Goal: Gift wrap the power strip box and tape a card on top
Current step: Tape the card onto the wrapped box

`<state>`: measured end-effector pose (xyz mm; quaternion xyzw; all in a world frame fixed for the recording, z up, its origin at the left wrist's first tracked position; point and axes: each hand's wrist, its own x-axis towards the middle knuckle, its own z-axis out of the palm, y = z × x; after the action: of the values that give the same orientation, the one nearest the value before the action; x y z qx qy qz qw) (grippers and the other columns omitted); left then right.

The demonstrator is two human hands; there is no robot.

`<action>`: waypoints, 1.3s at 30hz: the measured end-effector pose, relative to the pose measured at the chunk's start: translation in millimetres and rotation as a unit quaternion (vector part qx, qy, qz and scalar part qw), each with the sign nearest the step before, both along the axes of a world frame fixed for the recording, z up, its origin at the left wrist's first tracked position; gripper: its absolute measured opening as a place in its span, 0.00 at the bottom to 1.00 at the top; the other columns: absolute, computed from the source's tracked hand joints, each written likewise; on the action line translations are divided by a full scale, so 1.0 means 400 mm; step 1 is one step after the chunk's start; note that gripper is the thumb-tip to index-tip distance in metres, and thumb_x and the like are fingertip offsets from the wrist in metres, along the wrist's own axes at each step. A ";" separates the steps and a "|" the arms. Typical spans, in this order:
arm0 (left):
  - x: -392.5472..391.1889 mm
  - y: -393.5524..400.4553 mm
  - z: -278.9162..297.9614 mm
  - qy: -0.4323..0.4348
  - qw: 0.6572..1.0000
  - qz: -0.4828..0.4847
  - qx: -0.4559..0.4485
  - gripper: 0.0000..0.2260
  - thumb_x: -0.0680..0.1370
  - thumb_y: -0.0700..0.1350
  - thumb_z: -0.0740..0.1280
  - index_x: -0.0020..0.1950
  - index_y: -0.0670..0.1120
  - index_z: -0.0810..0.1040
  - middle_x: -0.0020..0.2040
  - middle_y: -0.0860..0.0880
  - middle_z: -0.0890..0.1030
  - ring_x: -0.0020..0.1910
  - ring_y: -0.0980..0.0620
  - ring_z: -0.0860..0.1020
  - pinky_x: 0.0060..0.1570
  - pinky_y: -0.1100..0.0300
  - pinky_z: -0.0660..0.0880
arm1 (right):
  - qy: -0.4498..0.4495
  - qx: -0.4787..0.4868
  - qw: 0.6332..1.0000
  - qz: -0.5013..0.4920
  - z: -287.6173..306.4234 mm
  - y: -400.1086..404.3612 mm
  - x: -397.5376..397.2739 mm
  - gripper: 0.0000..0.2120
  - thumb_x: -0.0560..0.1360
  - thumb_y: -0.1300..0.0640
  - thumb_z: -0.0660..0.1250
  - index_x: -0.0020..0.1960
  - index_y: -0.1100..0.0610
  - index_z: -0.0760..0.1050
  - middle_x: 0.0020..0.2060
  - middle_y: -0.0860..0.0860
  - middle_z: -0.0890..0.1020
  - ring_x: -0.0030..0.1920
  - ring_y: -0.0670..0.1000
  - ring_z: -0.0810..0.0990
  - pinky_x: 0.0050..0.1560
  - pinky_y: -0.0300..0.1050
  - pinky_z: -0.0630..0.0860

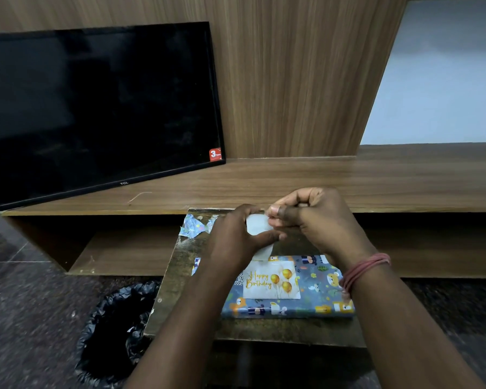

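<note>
both hands (pixel 281 223) on clear tape (pixel 257 226) (roll-like) above the carded wrapped box (pixel 314 287)

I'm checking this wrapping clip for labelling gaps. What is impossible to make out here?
Head view only:
- Clear tape roll: mostly covered by left hand and right hand.
- Animal-print wrapped box: left end hidden by the left forearm.
- White Happy Birthday card: whether any tape holds it is too fine to see.
</note>
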<state>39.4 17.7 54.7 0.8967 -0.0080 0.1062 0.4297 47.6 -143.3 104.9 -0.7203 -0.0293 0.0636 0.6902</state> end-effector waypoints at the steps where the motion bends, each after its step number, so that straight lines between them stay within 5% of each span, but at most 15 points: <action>1: -0.001 -0.002 -0.001 0.005 1.000 -0.007 -0.001 0.24 0.65 0.60 0.81 0.58 0.55 0.83 0.48 0.58 0.85 0.46 0.62 0.80 0.39 0.72 0.70 | -0.009 -0.009 1.000 0.010 0.001 0.002 -0.001 0.03 0.73 0.66 0.75 0.41 0.64 0.82 0.39 0.61 0.86 0.44 0.58 0.87 0.44 0.55 0.83; 3: -0.003 0.000 -0.002 0.014 1.000 -0.023 -0.006 0.24 0.66 0.58 0.81 0.60 0.57 0.82 0.50 0.60 0.84 0.48 0.64 0.78 0.39 0.75 0.68 | -0.015 -0.013 1.000 0.024 0.001 0.002 -0.003 0.03 0.72 0.67 0.75 0.40 0.64 0.82 0.38 0.60 0.86 0.42 0.57 0.87 0.39 0.48 0.82; 6: -0.009 0.011 0.010 0.044 0.994 -0.059 -0.078 0.25 0.69 0.54 0.81 0.64 0.59 0.79 0.56 0.62 0.82 0.53 0.68 0.77 0.45 0.76 0.69 | -0.016 0.007 1.000 0.015 -0.001 -0.003 -0.002 0.02 0.74 0.67 0.74 0.44 0.66 0.82 0.39 0.61 0.86 0.44 0.59 0.87 0.45 0.53 0.83; 9: -0.016 0.015 0.022 0.077 0.980 -0.117 -0.141 0.21 0.73 0.46 0.79 0.63 0.59 0.80 0.57 0.58 0.83 0.56 0.59 0.80 0.57 0.57 0.79 | -0.018 0.028 0.999 -0.006 -0.001 -0.005 0.003 0.02 0.75 0.67 0.72 0.45 0.66 0.82 0.41 0.60 0.87 0.45 0.60 0.87 0.52 0.57 0.83; 12: -0.027 0.017 0.034 0.109 0.955 -0.143 -0.237 0.20 0.73 0.36 0.77 0.61 0.52 0.81 0.56 0.45 0.84 0.54 0.47 0.83 0.54 0.41 0.80 | -0.024 0.020 0.999 -0.013 0.000 -0.005 0.001 0.01 0.75 0.66 0.72 0.45 0.65 0.82 0.40 0.60 0.87 0.44 0.59 0.87 0.51 0.56 0.83; 18: -0.030 0.027 0.049 0.173 0.917 -0.164 -0.318 0.16 0.73 0.30 0.74 0.58 0.42 0.81 0.53 0.42 0.87 0.46 0.52 0.84 0.43 0.62 0.79 | -0.059 -0.037 0.997 -0.021 0.008 -0.006 -0.004 0.02 0.74 0.62 0.75 0.42 0.60 0.84 0.38 0.53 0.87 0.39 0.49 0.84 0.43 0.41 0.81; 21: -0.028 0.026 0.048 0.185 0.916 -0.171 -0.313 0.16 0.72 0.31 0.75 0.58 0.43 0.82 0.53 0.42 0.87 0.47 0.50 0.85 0.49 0.58 0.80 | -0.062 -0.068 0.995 -0.040 0.005 -0.003 -0.002 0.04 0.72 0.60 0.77 0.40 0.58 0.84 0.35 0.48 0.86 0.35 0.43 0.82 0.39 0.38 0.78; 26: -0.031 0.027 0.054 0.196 0.915 -0.172 -0.307 0.18 0.72 0.31 0.75 0.60 0.40 0.82 0.53 0.40 0.86 0.46 0.47 0.83 0.49 0.56 0.81 | -0.028 -0.062 0.996 -0.056 0.003 0.005 -0.007 0.04 0.73 0.61 0.76 0.39 0.60 0.84 0.33 0.51 0.85 0.34 0.51 0.82 0.33 0.46 0.81; 29: -0.033 0.034 0.057 0.213 0.905 -0.174 -0.325 0.20 0.72 0.29 0.74 0.63 0.40 0.81 0.53 0.39 0.86 0.43 0.46 0.83 0.46 0.57 0.81 | -0.037 -0.102 0.992 -0.063 0.000 -0.006 0.002 0.05 0.71 0.59 0.78 0.37 0.56 0.85 0.35 0.49 0.86 0.38 0.50 0.85 0.44 0.51 0.83; 33: -0.033 0.037 0.057 0.222 0.894 -0.191 -0.340 0.21 0.71 0.29 0.74 0.63 0.41 0.80 0.52 0.39 0.85 0.40 0.46 0.82 0.52 0.50 0.80 | -0.020 -0.084 0.994 -0.061 -0.003 -0.020 0.003 0.02 0.72 0.61 0.77 0.41 0.59 0.85 0.35 0.51 0.87 0.36 0.46 0.83 0.40 0.40 0.79; 39: -0.032 0.032 0.055 0.246 0.880 -0.199 -0.356 0.22 0.69 0.32 0.77 0.62 0.41 0.81 0.54 0.36 0.84 0.41 0.45 0.80 0.54 0.47 0.79 | -0.009 -0.123 0.992 -0.039 -0.010 -0.035 0.008 0.05 0.73 0.55 0.76 0.46 0.56 0.86 0.40 0.47 0.87 0.44 0.45 0.86 0.52 0.46 0.80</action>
<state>26.7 30.4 76.9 0.6604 -0.0417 -0.2097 0.7198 51.0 -157.4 101.1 -0.8011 0.0009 0.0331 0.5977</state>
